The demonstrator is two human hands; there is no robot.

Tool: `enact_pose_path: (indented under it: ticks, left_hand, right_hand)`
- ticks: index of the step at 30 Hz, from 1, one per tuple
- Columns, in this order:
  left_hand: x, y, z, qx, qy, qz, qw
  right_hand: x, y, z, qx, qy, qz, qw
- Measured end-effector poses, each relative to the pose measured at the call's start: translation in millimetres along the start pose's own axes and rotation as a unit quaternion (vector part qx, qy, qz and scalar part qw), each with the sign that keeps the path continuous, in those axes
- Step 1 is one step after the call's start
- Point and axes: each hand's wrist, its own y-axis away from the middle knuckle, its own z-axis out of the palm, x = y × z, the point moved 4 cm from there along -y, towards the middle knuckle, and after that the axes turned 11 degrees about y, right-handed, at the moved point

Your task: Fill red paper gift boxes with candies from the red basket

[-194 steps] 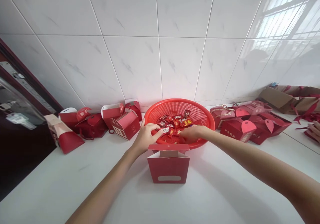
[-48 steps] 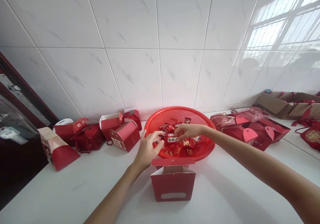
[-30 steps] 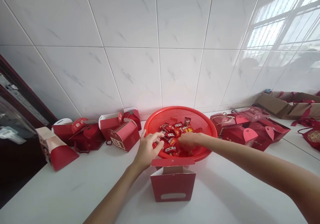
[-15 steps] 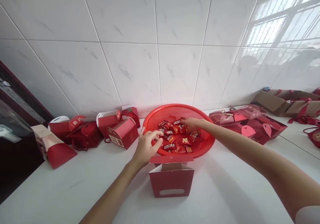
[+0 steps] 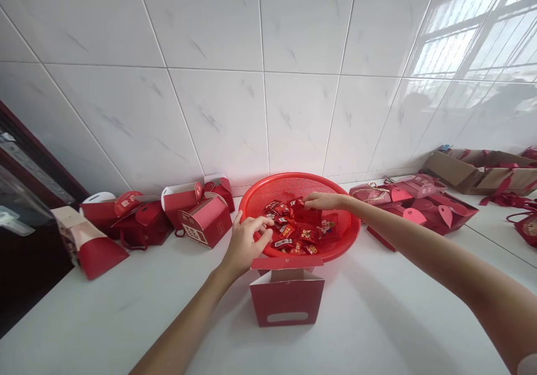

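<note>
Left hand [image 5: 244,245] is half curled, thumb and fingers parted; right hand [image 5: 327,200] has its fingers bunched downward; whether either grips one of the sweets [image 5: 308,234], I cannot tell. Nearer than both hands stands an upright red box [image 5: 287,302]. The sweets lie between and below them in a red basket [image 5: 302,184]. Gift boxes [image 5: 207,223] sit left of the left hand.

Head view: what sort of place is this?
Probably an indoor work counter, in a home or small workshop; I can't tell which. A white countertop meets a tiled wall, with a red basket of wrapped packets among red boxes.
</note>
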Motion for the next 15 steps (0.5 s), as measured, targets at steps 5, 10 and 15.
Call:
enact_pose_path:
  ticks: [5, 10, 15]
  left_hand:
    - [3, -1, -1.4, -0.006, 0.033, -0.02, 0.999]
    - [5, -2, -2.4, -0.006, 0.05, -0.047, 0.998]
    - [6, -3, -3.4, -0.006, 0.065, -0.041, 0.997]
  right_hand:
    - [-24, 13, 3, -0.005, -0.079, -0.07, 0.994]
    - [-55, 23, 10, 0.012, -0.11, -0.15, 0.982]
    - [-64, 29, 10, 0.024, -0.132, -0.157, 0.978]
